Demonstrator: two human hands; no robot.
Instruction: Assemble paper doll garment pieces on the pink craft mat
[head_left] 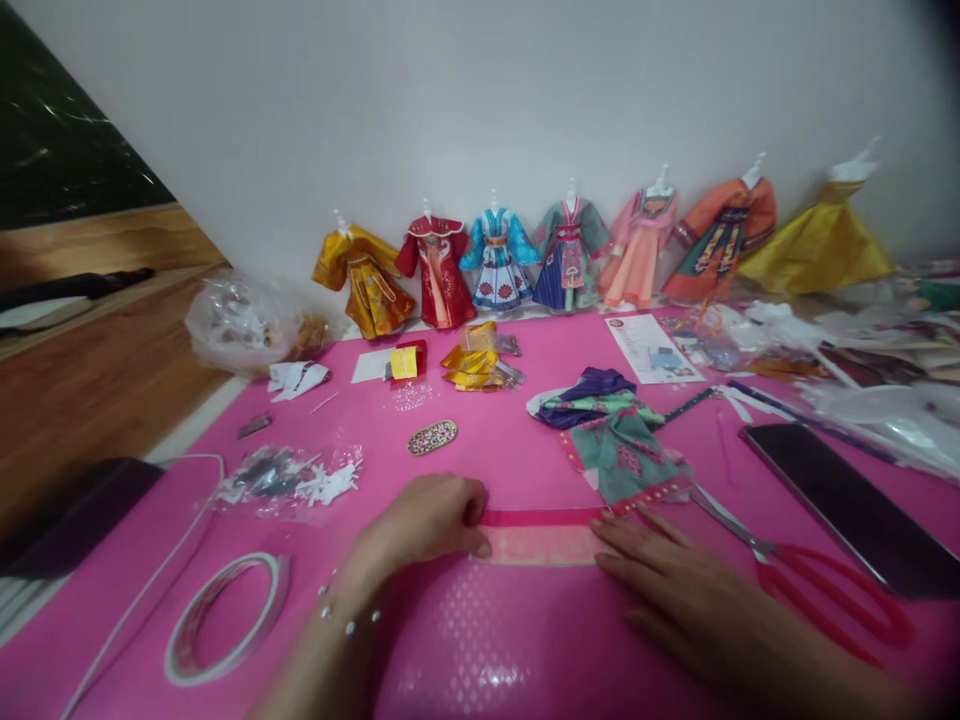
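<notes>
A strip of cloth [544, 546], pale peach with a deep pink band along its far edge, lies flat on the pink tabletop. At its left end my left hand [439, 515] has curled fingers and a thumb pinching the cloth. My right hand [660, 570] rests flat with outstretched fingers on the strip's right end. Just beyond that hand is a heap of green, purple and pink patterned cloth [630, 450]. Red-handled scissors [780, 555] lie to the right, partly behind my right forearm.
Several small dressed doll forms [501, 262] stand along the wall. A tape roll [225, 620] and white cable [150, 570] lie left. A dark phone [847, 500] lies right, near plastic bags [877, 415]. An oval glittery clip [432, 437] sits mid-table.
</notes>
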